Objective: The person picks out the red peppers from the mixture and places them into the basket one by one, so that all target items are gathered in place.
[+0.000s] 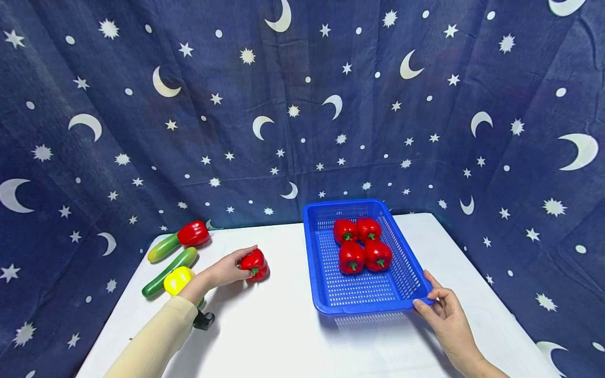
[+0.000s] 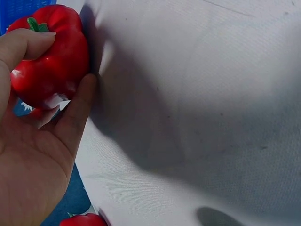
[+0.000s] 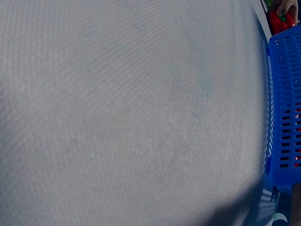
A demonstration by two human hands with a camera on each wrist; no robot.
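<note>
My left hand (image 1: pixel 230 270) grips a red bell pepper (image 1: pixel 257 265) left of the basket, over the white table. In the left wrist view the thumb lies beside the green stem of this pepper (image 2: pixel 59 63), and the fingers curl round its underside. With thumb and fingers, my right hand (image 1: pixel 449 320) holds the near right corner of a blue plastic basket (image 1: pixel 366 307). Several red bell peppers (image 1: pixel 352 257) sit together inside it, stems toward me. Only the basket's perforated side (image 3: pixel 284 122) shows at the right edge of the right wrist view.
At the table's left lie another red bell pepper (image 1: pixel 194 233), a yellow-green cucumber (image 1: pixel 164 248), a dark green cucumber (image 1: pixel 167 274) and a yellow bell pepper (image 1: pixel 178 280), partly behind my left forearm. A blue curtain (image 1: pixel 302 131) with moons and stars hangs behind the white table (image 1: pixel 274 336).
</note>
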